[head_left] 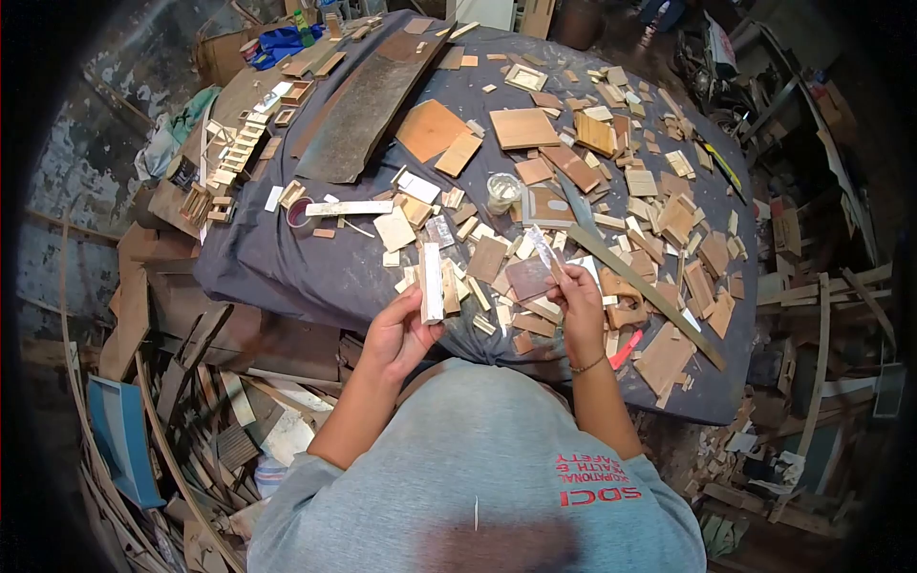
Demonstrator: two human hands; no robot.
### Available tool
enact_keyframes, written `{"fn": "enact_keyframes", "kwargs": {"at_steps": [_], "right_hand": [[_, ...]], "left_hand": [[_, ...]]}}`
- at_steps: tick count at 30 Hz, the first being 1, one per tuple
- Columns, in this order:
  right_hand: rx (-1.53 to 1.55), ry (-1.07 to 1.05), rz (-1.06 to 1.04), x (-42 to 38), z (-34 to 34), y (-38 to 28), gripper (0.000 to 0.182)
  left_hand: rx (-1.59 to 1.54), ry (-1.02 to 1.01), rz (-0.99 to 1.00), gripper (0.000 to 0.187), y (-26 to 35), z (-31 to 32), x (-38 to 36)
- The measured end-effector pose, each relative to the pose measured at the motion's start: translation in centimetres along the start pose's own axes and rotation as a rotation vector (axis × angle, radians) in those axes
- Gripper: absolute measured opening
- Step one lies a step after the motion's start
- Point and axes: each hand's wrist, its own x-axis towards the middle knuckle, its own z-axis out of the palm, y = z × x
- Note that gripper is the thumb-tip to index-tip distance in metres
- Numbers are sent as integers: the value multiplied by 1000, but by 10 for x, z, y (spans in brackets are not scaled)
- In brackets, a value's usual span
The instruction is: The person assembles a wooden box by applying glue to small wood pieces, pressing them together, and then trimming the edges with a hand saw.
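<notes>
Left hand (396,334): thumb and fingers closed on the near end of the strip, thumb at its left edge; the fingertips behind it are hidden, so their exact place cannot be told
Strip (433,284): in the left hand, over the near edge of the cloth (253,250), white face turned up towards the head
Long axis of strip: fore and aft, near end at the left fingers, far end pointing away from the body
Right hand (585,310): fingers pinched almost shut on the near end of the stick, with no wide gap between them
Stick (546,250): slanting forward and to the left from the right fingers, whitish matter along its far part
Strip to stick: strip to the left, stick to the right, well apart, not touching; the stick's far end leans inward, but points past the strip rather than at its white face
Nearer hand: the left, in contact with the strip; the right lies across a gap on the strip's right side
Jar (503,193): open, pale inside, beyond both hands, sideways between strip and stick, nearer the stick's far end
Wood pieces (487,259): scattered on the cloth below and between the hands
Slat (650,298): long, oblique, to the right of the right hand
</notes>
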Motion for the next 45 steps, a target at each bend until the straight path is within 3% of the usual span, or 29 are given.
{"fn": "enact_keyframes", "kwargs": {"at_steps": [3,5,6,12,15,19,27,33,36,45], "right_hand": [[84,42,117,22,-4,26,15],[-494,130,-176,43,-4,37,17],[-638,166,-377,58,-3,39,17],[-1057,121,-619,148,10,43,10],[-974,2,-681,182,17,50,8],[-982,-73,-578,206,26,46,7],[-818,65,-579,207,22,29,9],[-843,20,-529,221,18,40,13],[-929,-60,-549,230,23,43,12],[-1218,-303,-292,248,42,34,22]], "left_hand": [[-6,10,25,36,-1,-4,-4],[-23,-5,36,37,-3,-4,-8],[-26,-6,48,38,-3,-3,-11],[-30,74,108,41,-10,-9,-24],[-5,95,155,43,-13,-11,-32],[17,155,210,44,-18,-16,-39],[1,214,220,44,-19,-19,-34],[44,228,193,45,-12,-4,-21],[63,252,203,43,-11,-9,-18],[58,308,233,39,-4,-26,-23]]}}
